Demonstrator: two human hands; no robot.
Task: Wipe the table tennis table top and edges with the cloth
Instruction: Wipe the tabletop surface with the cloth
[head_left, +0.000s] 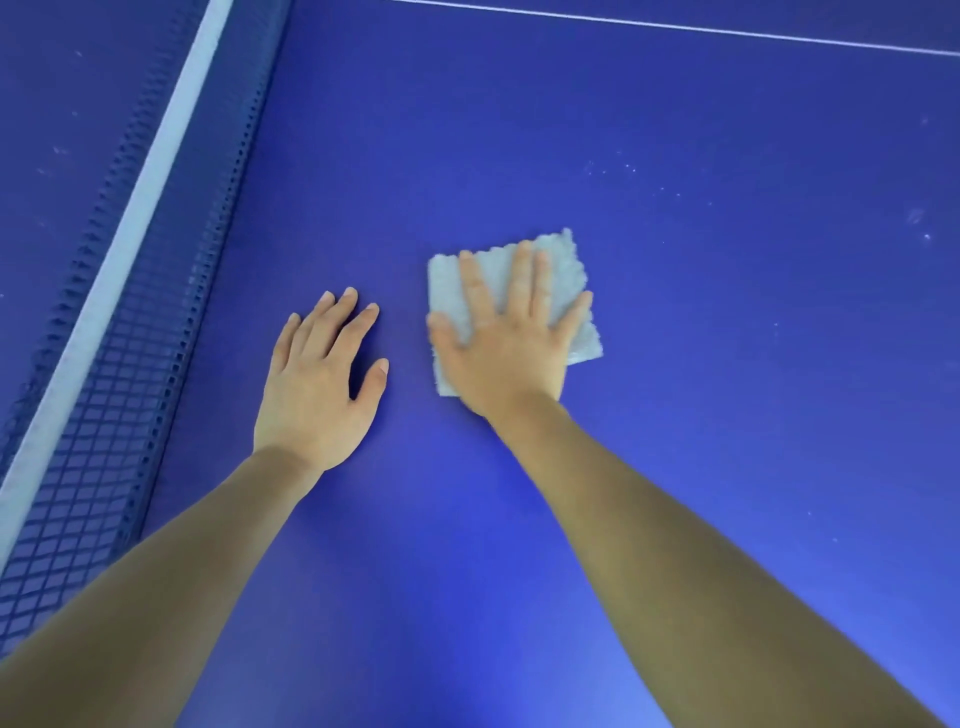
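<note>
Your right hand (506, 340) lies flat on the grey cloth (558, 267), fingers spread, pressing it to the blue table (675, 322). Your left hand (317, 382) rests palm-down on the bare top just beside it, fingers straight. Net (111, 364) with white band runs along the left. White line (675, 26) crosses far top. Pale specks right of cloth.

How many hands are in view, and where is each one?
2. The left hand lies open on the bare table top, nearer the net; the right hand, to its right, presses flat on the cloth.
</note>
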